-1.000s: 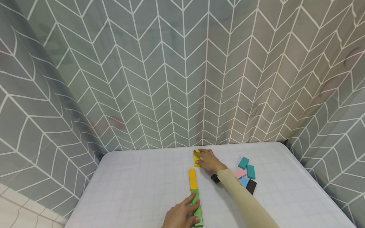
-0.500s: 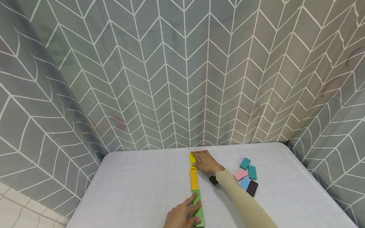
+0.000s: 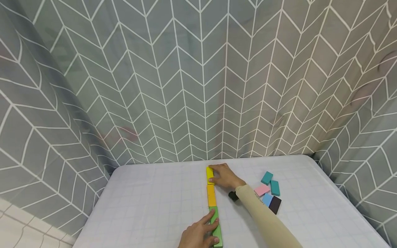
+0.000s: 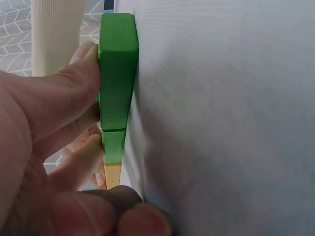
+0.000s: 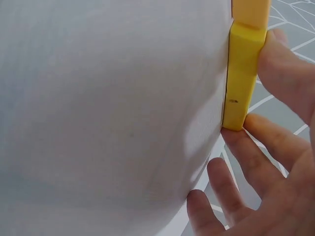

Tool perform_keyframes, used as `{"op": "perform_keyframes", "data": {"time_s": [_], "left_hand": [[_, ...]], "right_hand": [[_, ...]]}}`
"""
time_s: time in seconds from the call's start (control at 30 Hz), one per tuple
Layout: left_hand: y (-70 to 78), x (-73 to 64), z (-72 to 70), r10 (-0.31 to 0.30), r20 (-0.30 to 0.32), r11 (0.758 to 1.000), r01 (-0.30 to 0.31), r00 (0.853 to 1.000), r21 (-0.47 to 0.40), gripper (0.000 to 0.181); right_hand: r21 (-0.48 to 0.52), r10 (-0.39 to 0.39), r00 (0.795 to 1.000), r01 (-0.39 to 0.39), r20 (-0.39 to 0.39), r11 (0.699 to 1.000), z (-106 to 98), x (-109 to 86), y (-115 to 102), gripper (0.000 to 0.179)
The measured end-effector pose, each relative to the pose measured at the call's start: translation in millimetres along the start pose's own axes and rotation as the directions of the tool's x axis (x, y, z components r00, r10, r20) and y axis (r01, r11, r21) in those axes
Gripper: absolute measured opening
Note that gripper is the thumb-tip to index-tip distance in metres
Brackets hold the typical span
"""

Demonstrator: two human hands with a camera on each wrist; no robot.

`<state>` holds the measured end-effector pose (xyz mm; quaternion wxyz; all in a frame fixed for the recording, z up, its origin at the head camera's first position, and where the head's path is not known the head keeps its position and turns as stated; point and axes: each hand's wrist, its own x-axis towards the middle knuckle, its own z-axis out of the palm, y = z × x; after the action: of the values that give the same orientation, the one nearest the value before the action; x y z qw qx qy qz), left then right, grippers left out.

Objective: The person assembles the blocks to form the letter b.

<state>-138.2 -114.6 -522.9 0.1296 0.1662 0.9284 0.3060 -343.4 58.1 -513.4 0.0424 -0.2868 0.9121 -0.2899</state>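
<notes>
A straight row of wooden blocks runs away from me on the white tabletop (image 3: pixel 149 206). Nearest are two green blocks, the front one (image 4: pixel 118 73) butted against a second green block (image 4: pixel 114 146). An orange block (image 3: pixel 211 195) follows, then a yellow block (image 3: pixel 210 175) at the far end. My left hand (image 3: pixel 198 234) rests its thumb and fingertips on top of the green blocks. With its thumb near one end and fingertips at the far end, my right hand (image 3: pixel 225 176) holds the yellow block (image 5: pixel 243 69), which meets the orange block (image 5: pixel 251 12) end to end.
Right of my right forearm lie loose blocks: two teal ones, one farther back (image 3: pixel 266 177) and one nearer (image 3: pixel 274 187), a pink block (image 3: pixel 262 190), a light blue block (image 3: pixel 267 199) and a black block (image 3: pixel 275 205). A grey patterned curtain (image 3: pixel 192 103) hangs behind the table.
My right hand has brought the yellow block leftward and nearer, closing the gap to the orange block. My left hand stays on the green blocks.
</notes>
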Motion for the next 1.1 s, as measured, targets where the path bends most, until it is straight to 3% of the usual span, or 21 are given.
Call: {"op": "perform_keyframes", "data": {"time_s": [1.1], "left_hand": [[0.9, -0.8, 0.4, 0.0, -0.003, 1.0, 0.0, 1.0, 0.027, 0.056]], "right_hand": [[-0.019, -0.071, 0.997, 0.071, 0.014, 0.997, 1.7, -1.9, 6.1, 0.064]]}}
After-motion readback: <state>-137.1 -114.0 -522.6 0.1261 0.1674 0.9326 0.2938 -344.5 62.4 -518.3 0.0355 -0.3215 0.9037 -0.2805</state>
